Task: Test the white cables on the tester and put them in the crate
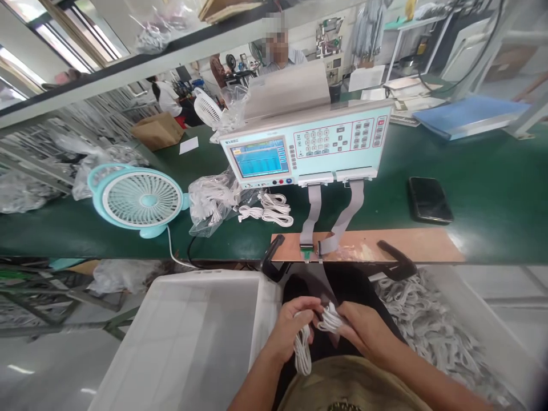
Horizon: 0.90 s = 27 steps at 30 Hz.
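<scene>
Over my lap, my left hand (295, 325) is closed around a white coiled cable (302, 354) whose loops hang below the fingers. Close beside it, my right hand (363, 328) grips a second bundle of white cable (330, 319), its loops pointing toward the left fingers. The fingertips of both hands nearly meet; whether they touch is hard to see. Beyond them, at the bench edge, a small green circuit board (307, 254) sits at the end of one grey ribbon cable (314, 208). The other ribbon cable (349, 214) ends in a dark connector beside it.
A tester with a screen (310, 148) stands on the green bench (385, 211). Several white cable coils (274, 209), a turquoise fan (141, 197) and a phone (429, 200) lie nearby. A white bin (201, 342) is at left; cable bundles (436, 325) fill the right. A person (285, 54) is behind.
</scene>
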### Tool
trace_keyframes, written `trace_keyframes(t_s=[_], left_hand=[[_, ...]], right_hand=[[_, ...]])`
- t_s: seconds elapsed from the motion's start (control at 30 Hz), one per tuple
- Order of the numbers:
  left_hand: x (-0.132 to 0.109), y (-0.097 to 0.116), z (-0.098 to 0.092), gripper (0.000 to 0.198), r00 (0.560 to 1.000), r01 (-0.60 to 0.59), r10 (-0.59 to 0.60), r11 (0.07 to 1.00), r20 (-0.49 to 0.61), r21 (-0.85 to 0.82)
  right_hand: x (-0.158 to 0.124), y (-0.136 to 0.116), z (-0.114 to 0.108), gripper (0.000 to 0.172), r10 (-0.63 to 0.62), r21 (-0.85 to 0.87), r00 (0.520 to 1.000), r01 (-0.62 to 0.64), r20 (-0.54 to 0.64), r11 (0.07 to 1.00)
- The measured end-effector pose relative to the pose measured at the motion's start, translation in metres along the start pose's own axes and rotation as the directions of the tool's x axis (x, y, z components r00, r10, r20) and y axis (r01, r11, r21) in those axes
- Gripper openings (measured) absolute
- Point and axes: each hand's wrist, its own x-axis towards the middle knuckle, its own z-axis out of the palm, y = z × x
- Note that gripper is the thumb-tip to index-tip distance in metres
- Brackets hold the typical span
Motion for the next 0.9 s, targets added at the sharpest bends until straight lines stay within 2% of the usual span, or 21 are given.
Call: trace_keyframes(t_s=[0.13, 0.2, 0.3, 0.4, 0.5, 0.63, 0.77, 0.83, 0.9], left_hand=[[0.005, 0.005, 0.004, 0.025, 0.997, -0.035, 0.014, 0.956, 0.074, 0.292], [0.008, 0.007, 0.008, 0.020, 0.995, -0.055, 0.023, 0.938, 0.097, 0.341], [0.010, 0.006, 0.012, 0.021, 0.993, 0.076, -0.093, 0.972, 0.066, 0.223], [0.012, 0.003, 0.013, 0.026, 0.966, 0.254, -0.257, 0.965, 0.032, 0.062], [0.013, 0.002, 0.015, 0.029, 0.947, 0.321, -0.320, 0.947, 0.007, -0.035], [0.016, -0.001, 0.018, 0.029, 0.961, 0.264, -0.273, 0.955, -0.050, -0.134], [0.021, -0.005, 0.020, 0.026, 0.972, 0.186, -0.203, 0.972, -0.117, -0.140], [0.023, -0.004, 0.020, 0.025, 0.975, 0.167, -0.182, 0.980, -0.131, -0.112], [0.025, -0.001, 0.020, 0.024, 0.980, 0.122, -0.131, 0.990, -0.151, -0.070]], right_hand=[[0.004, 0.004, 0.000, 0.030, -0.173, -0.241, 0.985, 0.174, 0.023, 0.955], [0.006, 0.003, 0.001, 0.033, -0.217, -0.302, 0.976, 0.216, 0.031, 0.928], [0.008, 0.005, 0.001, 0.030, -0.259, -0.316, 0.964, 0.263, 0.053, 0.912], [0.009, 0.007, 0.000, 0.018, -0.311, -0.285, 0.948, 0.315, 0.062, 0.905], [0.012, 0.005, -0.004, 0.012, -0.373, -0.256, 0.922, 0.387, 0.102, 0.886], [0.022, -0.003, -0.008, 0.013, -0.363, -0.277, 0.907, 0.413, 0.214, 0.868], [0.032, -0.012, -0.016, 0.014, -0.306, -0.300, 0.902, 0.396, 0.305, 0.868], [0.036, -0.014, -0.018, 0.015, -0.305, -0.285, 0.903, 0.391, 0.302, 0.875], [0.039, -0.012, -0.016, 0.017, -0.270, -0.220, 0.940, 0.314, 0.209, 0.923]])
